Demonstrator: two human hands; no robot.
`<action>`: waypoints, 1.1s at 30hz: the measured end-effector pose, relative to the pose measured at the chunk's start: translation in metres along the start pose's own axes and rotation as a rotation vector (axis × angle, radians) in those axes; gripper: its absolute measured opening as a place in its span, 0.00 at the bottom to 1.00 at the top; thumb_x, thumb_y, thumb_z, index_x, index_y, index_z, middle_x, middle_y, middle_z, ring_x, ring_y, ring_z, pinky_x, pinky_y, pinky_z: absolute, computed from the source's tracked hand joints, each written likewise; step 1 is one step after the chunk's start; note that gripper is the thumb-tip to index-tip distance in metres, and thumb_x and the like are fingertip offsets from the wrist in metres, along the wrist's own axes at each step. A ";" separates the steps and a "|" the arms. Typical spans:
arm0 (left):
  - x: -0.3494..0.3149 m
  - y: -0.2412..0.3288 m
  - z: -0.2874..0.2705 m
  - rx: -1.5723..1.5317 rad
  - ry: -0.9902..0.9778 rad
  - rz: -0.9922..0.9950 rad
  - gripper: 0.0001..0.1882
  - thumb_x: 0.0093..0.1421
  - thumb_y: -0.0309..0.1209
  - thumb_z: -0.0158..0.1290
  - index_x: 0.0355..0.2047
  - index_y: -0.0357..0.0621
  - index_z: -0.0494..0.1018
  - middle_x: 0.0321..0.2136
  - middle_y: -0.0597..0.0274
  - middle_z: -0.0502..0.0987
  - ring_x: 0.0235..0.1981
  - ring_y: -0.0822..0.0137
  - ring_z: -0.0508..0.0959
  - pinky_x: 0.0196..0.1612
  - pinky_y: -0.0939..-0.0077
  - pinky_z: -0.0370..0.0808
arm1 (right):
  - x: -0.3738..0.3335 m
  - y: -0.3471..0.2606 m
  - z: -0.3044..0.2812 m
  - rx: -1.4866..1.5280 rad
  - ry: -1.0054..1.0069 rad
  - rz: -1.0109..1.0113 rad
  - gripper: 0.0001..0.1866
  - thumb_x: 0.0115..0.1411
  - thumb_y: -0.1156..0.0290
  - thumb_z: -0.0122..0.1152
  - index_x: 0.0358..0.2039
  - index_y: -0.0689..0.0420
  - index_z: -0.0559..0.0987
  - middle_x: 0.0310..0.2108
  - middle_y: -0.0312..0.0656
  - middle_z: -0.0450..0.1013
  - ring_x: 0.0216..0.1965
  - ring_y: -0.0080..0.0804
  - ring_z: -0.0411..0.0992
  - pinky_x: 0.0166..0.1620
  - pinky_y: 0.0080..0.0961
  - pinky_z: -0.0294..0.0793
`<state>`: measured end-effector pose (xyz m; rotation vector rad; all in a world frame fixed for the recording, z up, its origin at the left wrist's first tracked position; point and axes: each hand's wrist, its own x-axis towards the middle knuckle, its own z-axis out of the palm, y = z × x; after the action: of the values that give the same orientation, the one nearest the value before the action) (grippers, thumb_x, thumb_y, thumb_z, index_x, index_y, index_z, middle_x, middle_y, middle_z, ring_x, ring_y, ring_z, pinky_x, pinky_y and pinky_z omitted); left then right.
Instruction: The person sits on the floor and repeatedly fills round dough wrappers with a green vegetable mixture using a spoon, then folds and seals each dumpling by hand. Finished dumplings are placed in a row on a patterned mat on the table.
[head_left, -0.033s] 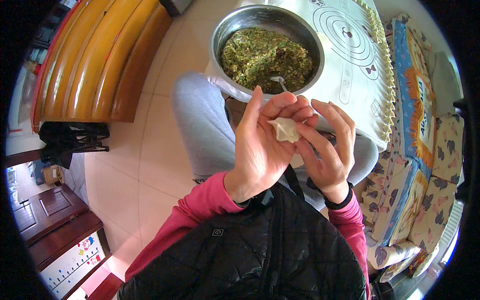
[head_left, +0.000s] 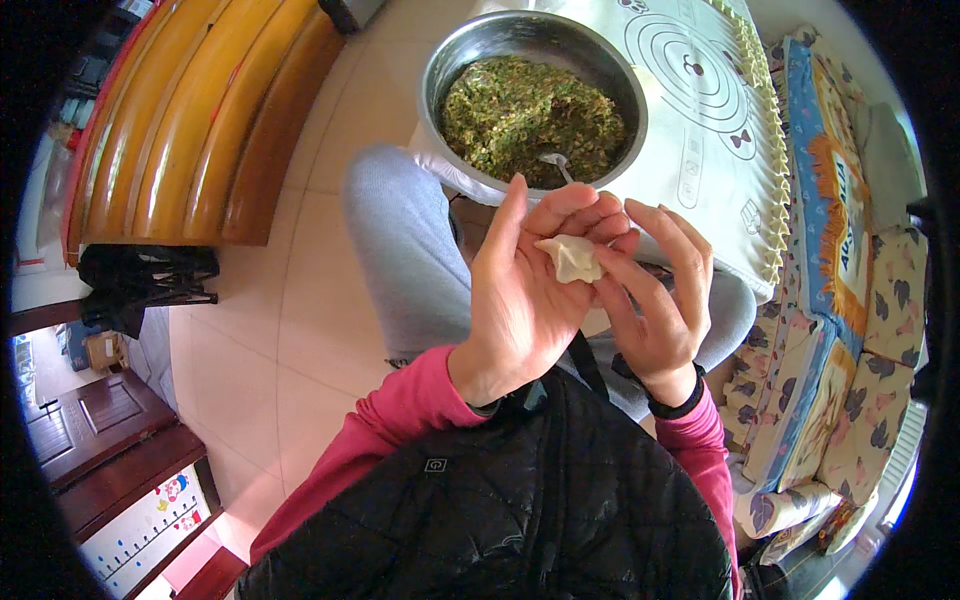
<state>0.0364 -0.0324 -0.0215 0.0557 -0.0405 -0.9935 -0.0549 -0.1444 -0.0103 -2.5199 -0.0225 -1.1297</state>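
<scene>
A small pale dumpling rests on the curled fingers of my left hand, whose palm faces up with the thumb raised. My right hand pinches the dumpling's right edge between thumb and index finger, its other fingers bent above. Just beyond my hands stands a steel bowl holding green, chopped filling. A metal spoon is stuck into the filling, its handle leaning over the near rim toward my fingers.
The bowl stands on the left part of a table with a white printed mat and frilled edge. A patterned sofa lies to the right. Yellow-brown wooden furniture stands far left, above a tiled floor. My knees flank my hands.
</scene>
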 end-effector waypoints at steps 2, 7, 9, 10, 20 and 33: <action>-0.002 -0.003 0.005 0.021 -0.005 0.005 0.27 0.71 0.47 0.33 0.52 0.37 0.70 0.51 0.51 0.73 0.54 0.59 0.72 0.60 0.63 0.67 | -0.001 0.000 0.000 0.003 0.038 0.061 0.13 0.44 0.80 0.69 0.33 0.58 0.82 0.48 0.51 0.73 0.46 0.48 0.72 0.48 0.39 0.74; -0.006 -0.015 0.011 0.308 0.015 0.135 0.26 0.71 0.42 0.37 0.61 0.37 0.61 0.63 0.48 0.59 0.65 0.57 0.59 0.66 0.64 0.58 | -0.003 0.001 0.010 0.305 0.167 0.300 0.14 0.47 0.84 0.66 0.36 0.62 0.81 0.48 0.51 0.73 0.48 0.43 0.72 0.51 0.35 0.73; -0.007 -0.018 0.009 0.437 0.028 0.184 0.22 0.71 0.36 0.39 0.59 0.34 0.62 0.62 0.49 0.61 0.64 0.59 0.61 0.65 0.66 0.58 | -0.005 -0.001 0.011 0.370 0.169 0.347 0.13 0.47 0.84 0.66 0.36 0.62 0.81 0.48 0.51 0.72 0.48 0.43 0.72 0.51 0.34 0.73; -0.009 -0.019 0.008 0.439 0.022 0.197 0.22 0.71 0.34 0.39 0.59 0.33 0.63 0.62 0.50 0.62 0.63 0.60 0.63 0.65 0.67 0.59 | -0.006 -0.001 0.011 0.342 0.164 0.346 0.12 0.47 0.84 0.66 0.36 0.63 0.81 0.48 0.51 0.72 0.49 0.43 0.72 0.51 0.34 0.73; -0.007 -0.020 0.002 0.383 0.129 0.170 0.24 0.72 0.40 0.37 0.57 0.32 0.64 0.58 0.51 0.66 0.59 0.63 0.67 0.61 0.69 0.66 | 0.005 -0.002 -0.001 0.282 0.049 0.329 0.14 0.46 0.78 0.69 0.37 0.61 0.82 0.51 0.51 0.71 0.50 0.44 0.71 0.53 0.36 0.70; 0.000 -0.014 0.001 0.335 0.165 0.127 0.31 0.71 0.50 0.29 0.60 0.35 0.61 0.56 0.53 0.67 0.56 0.65 0.68 0.61 0.68 0.64 | 0.027 0.006 -0.006 0.478 -0.238 0.587 0.09 0.49 0.77 0.66 0.34 0.60 0.83 0.50 0.48 0.73 0.49 0.41 0.72 0.51 0.33 0.71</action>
<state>0.0246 -0.0404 -0.0218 0.4363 -0.0581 -0.8440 -0.0396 -0.1556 0.0111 -2.0133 0.3235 -0.5108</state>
